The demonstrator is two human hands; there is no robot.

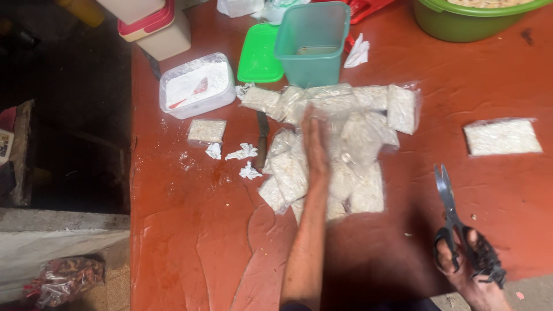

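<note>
A clear plastic tub (197, 84) is sitting near the table's left edge, holding white powder with a red spoon (190, 95) lying in it. Just beside it to the right, a green lid (258, 53) is lying flat, and a teal bin (311, 41) is standing against it with only a thin pale layer showing at its bottom. A big green basin (461, 22) is peeking in at the top right corner, filled with something pale. Two cream boxes with pink lids (154, 24) are stacking up at the top left.

The left hand (315, 144) is lying flat and open, fingers together, pressing on a heap of clear bags (334, 144) packed with whitish grains in the middle of the table. One more filled bag (502, 136) is lying well apart on the right, and a small one (207, 131) is resting near the tub. The right hand (475, 270) is gripping black-handled scissors (449, 216), fingers through the loops, blades pointing away and slightly parted.

The table (190, 242) is wearing a wrinkled red-brown cover dusted with powder and scraps of torn white plastic (242, 152). A knife (262, 138) is lying beside the heap. Left of the table the room is dropping into shadow, with a bag of reddish things (66, 279) on the floor
</note>
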